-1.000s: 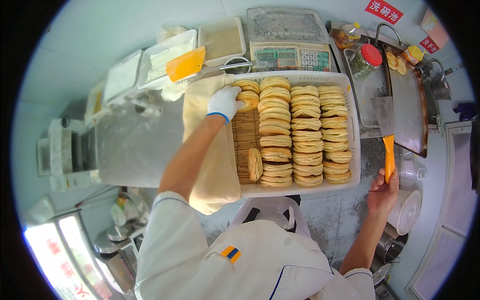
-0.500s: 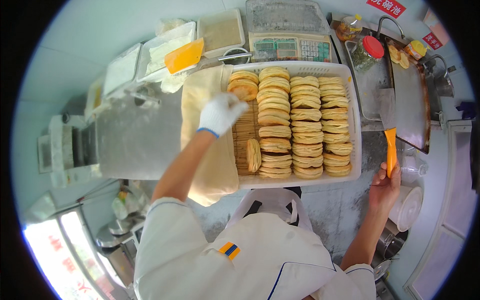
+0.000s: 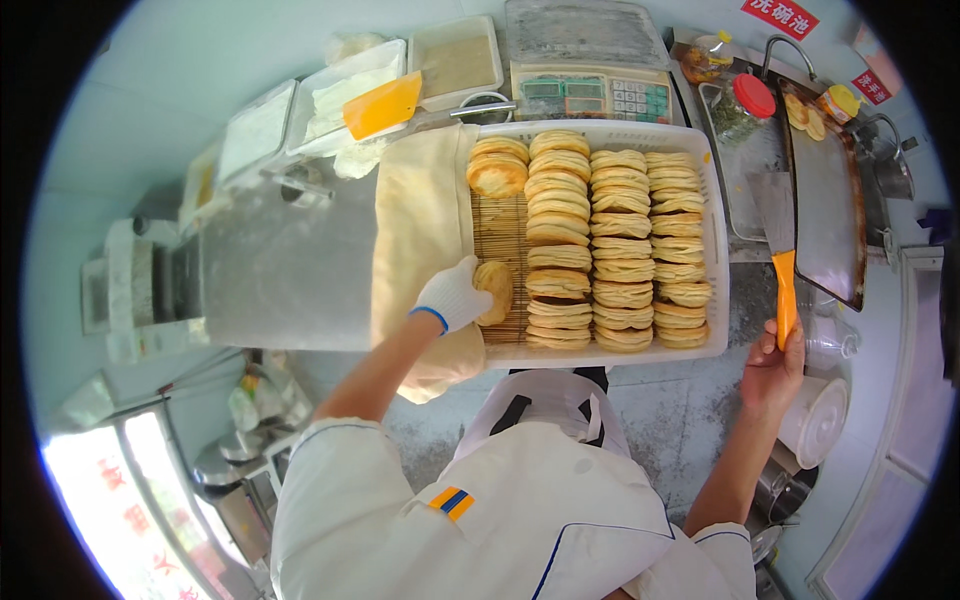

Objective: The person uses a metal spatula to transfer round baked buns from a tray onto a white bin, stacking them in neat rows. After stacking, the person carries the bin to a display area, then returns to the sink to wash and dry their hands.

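My left hand [image 3: 450,296], in a white knitted glove with a blue cuff, is closed on the edge of a round golden flatbread [image 3: 496,294]. That flatbread is in the near left part of a white plastic crate [image 3: 719,290], over a bamboo mat [image 3: 497,228]. Rows of stacked flatbreads [image 3: 622,245] fill the crate's middle and right. A short stack [image 3: 497,170] lies at its far left corner. Bare, my right hand [image 3: 774,364] grips a scraper [image 3: 785,285] by its orange handle, its metal blade pointing away from me, to the right of the crate.
A cream cloth [image 3: 418,220] drapes over the crate's left edge. Behind stand a scale [image 3: 590,95], tubs of flour [image 3: 350,90] and an orange dough scraper [image 3: 383,106]. To the right are a red-lidded jar [image 3: 745,100] and a dark-rimmed griddle [image 3: 825,200] with several flatbreads on it.
My left hand has come nearer from beside the far left stack and taken hold of the near flatbread, which stood on edge and now shows its round face. The right hand stays put.
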Demonstrator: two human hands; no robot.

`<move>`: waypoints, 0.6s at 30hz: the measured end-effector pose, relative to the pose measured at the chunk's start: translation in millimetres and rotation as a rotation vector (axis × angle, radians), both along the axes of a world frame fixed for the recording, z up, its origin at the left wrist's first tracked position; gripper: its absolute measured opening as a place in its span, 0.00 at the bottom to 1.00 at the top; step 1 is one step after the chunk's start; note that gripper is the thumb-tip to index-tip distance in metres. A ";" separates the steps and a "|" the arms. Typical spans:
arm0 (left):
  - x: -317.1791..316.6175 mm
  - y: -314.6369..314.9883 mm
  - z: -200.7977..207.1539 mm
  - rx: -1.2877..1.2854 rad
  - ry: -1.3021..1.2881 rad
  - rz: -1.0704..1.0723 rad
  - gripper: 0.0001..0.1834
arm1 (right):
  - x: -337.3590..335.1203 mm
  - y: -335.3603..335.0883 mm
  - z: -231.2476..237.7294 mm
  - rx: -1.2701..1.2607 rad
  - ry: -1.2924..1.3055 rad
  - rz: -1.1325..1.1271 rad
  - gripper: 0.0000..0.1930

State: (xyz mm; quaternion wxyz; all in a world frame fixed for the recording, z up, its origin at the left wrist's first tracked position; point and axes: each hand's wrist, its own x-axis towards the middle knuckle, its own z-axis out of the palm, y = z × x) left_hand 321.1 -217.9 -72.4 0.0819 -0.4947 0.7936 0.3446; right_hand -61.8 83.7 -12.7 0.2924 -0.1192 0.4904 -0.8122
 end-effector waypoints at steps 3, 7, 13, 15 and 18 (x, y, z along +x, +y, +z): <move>5.7 -18.3 -0.3 0.106 0.063 0.073 0.36 | 1.7 0.9 -1.8 0.017 -0.012 -0.007 0.23; -0.4 -39.9 9.5 0.069 0.221 0.096 0.29 | 4.2 1.0 -2.3 0.013 -0.025 0.000 0.23; -36.6 -86.8 16.0 -0.387 0.248 -0.196 0.28 | 6.7 -0.1 -0.2 0.000 -0.025 -0.008 0.24; -49.1 -102.6 11.0 -0.409 0.208 -0.230 0.27 | 7.5 0.3 -0.2 -0.008 -0.039 -0.004 0.24; -60.9 -120.4 0.4 -0.449 0.127 -0.303 0.25 | 8.0 2.1 -0.3 -0.013 -0.046 -0.018 0.24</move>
